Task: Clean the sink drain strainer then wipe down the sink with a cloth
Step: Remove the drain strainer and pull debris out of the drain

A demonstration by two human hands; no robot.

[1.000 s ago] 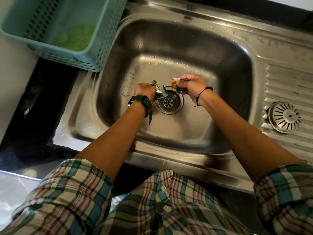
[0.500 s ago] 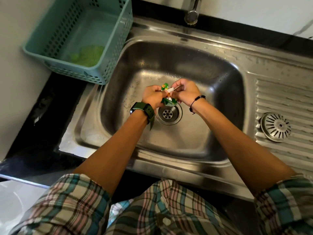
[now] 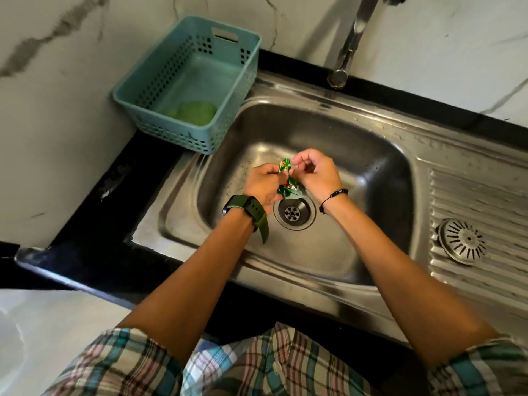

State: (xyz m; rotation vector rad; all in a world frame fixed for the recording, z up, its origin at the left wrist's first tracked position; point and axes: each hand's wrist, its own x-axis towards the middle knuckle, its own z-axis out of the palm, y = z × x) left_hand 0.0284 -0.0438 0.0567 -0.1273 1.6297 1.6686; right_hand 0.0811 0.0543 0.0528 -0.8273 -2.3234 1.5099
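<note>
Over the steel sink [image 3: 337, 252] my left hand [image 3: 261, 182] and my right hand [image 3: 315, 172] are close together, both pinching crumpled green wrapper scraps [image 3: 287, 180] with orange and silver bits. The scraps hang just above and behind the open drain [image 3: 294, 214]. The round metal drain strainer [image 3: 463, 241] lies on the ribbed drainboard [image 3: 471, 201] to the right, apart from both hands. A green cloth [image 3: 194, 112] lies in the teal basket [image 3: 148, 90] at the back left.
The tap [image 3: 350, 41] hangs over the sink's back rim. A black counter edge [image 3: 94, 201] frames the sink on the left. A marble-patterned wall stands behind. My checked shirt fills the bottom of the view.
My hands came together over the drain, gathering the wrapper scraps between them. The camera tilted up, bringing the tap and wall into view.
</note>
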